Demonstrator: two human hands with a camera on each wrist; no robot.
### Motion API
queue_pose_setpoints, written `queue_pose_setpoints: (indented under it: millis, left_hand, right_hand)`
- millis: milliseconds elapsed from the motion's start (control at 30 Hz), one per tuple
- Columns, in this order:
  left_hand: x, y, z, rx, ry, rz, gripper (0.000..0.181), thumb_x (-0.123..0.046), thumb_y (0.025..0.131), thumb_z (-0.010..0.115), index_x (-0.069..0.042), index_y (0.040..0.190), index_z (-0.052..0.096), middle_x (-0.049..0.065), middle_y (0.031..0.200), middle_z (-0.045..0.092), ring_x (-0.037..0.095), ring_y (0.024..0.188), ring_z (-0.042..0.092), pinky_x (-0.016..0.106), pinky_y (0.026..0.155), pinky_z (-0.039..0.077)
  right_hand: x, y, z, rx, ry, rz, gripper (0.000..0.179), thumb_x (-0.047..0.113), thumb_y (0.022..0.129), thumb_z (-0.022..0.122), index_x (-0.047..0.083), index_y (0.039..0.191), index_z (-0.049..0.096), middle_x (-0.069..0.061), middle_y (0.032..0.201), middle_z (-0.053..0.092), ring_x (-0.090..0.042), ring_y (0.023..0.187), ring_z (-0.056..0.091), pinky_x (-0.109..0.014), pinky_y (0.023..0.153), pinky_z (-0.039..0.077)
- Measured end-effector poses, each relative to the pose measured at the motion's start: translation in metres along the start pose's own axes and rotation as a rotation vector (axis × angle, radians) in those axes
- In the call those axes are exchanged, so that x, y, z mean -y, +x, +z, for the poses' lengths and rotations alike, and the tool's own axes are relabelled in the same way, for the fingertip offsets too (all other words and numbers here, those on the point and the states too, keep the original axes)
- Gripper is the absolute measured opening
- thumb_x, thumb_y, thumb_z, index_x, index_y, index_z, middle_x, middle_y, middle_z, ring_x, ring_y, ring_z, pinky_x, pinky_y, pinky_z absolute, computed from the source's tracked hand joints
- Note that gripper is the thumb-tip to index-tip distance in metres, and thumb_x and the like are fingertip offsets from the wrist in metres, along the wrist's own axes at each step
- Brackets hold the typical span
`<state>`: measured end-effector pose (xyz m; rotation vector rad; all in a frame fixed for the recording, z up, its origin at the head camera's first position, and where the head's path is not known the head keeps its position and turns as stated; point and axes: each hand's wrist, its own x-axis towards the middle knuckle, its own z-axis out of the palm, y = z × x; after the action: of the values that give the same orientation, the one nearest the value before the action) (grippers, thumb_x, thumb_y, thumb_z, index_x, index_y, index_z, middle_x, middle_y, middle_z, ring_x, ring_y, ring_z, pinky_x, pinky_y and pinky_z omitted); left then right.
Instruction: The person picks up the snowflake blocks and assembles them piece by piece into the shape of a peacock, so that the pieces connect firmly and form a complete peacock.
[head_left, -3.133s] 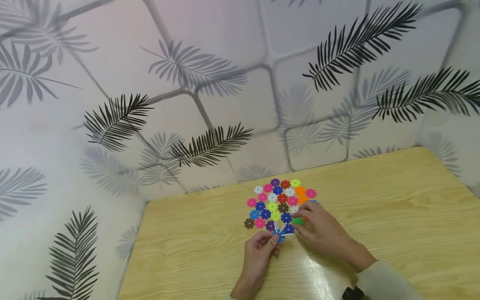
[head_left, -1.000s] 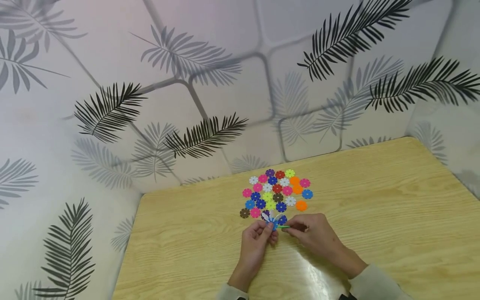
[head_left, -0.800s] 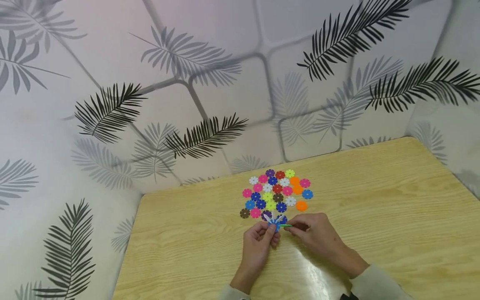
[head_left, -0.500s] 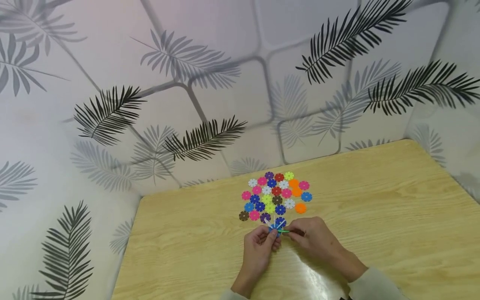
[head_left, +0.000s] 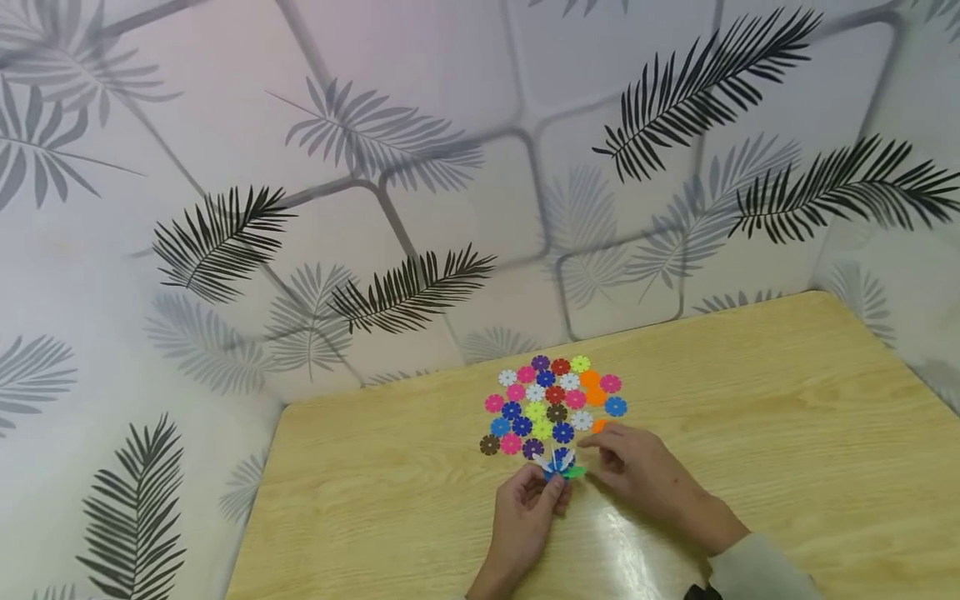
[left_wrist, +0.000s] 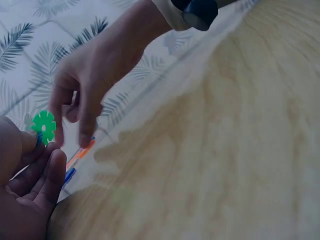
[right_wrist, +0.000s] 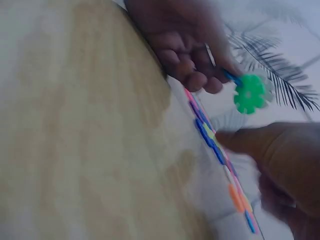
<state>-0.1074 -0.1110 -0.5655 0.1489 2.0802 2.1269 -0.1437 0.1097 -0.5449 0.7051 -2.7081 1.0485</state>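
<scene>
Pale wood grain covers the table, which runs back to a patterned wall. Nearest, toward the right, is a light sleeve, with a black item at the wrist, best seen from the left wrist view.

Beyond that, the left hand pinches a blue disc between thumb and fingers. White discs stand up from the blue one like petals, and a green disc is joined at its right side, flat face turned up. The right hand holds nothing: its thumb and bent index finger are apart, just beside the green disc, so the joined piece sits between the two hands, at the left one's fingertips.

Just past it, roughly midway between the table's far corners, lies a cluster of loose discs in pink, red, purple, yellow, brown, white, orange and blues, reaching back near the far edge. One orange disc is partly hidden by the right hand. Farthest, dark and grey leaf fronds mark the wall.
</scene>
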Motion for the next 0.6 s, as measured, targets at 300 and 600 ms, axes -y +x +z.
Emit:
queue_pose_setpoints:
  millis: [300,600]
  left_hand:
    - [0.0005,-0.0004,0.0005,-0.035,0.000,0.010,0.024,-0.010,0.109,0.066,0.014,0.108,0.068,0.040,0.106,0.071,0.007,0.085,0.071,0.019,0.076,0.064]
    - [0.0026,0.0010,-0.0001,-0.051,0.000,0.012,0.030,-0.013,0.112,0.061,0.014,0.108,0.073,0.040,0.104,0.072,0.006,0.081,0.072,0.019,0.075,0.064]
  right_hand:
    - [-0.0119,0.0083,-0.0034,0.010,-0.162,0.207,0.036,0.019,0.100,0.080,-0.002,0.127,0.071,-0.009,0.106,0.060,-0.020,0.089,0.049,-0.034,0.074,0.049]
    - [-0.0102,0.0077,-0.0084,0.029,-0.056,0.232,0.035,0.013,0.095,0.083,0.001,0.126,0.071,-0.011,0.112,0.064,-0.024,0.098,0.059,-0.047,0.091,0.060]
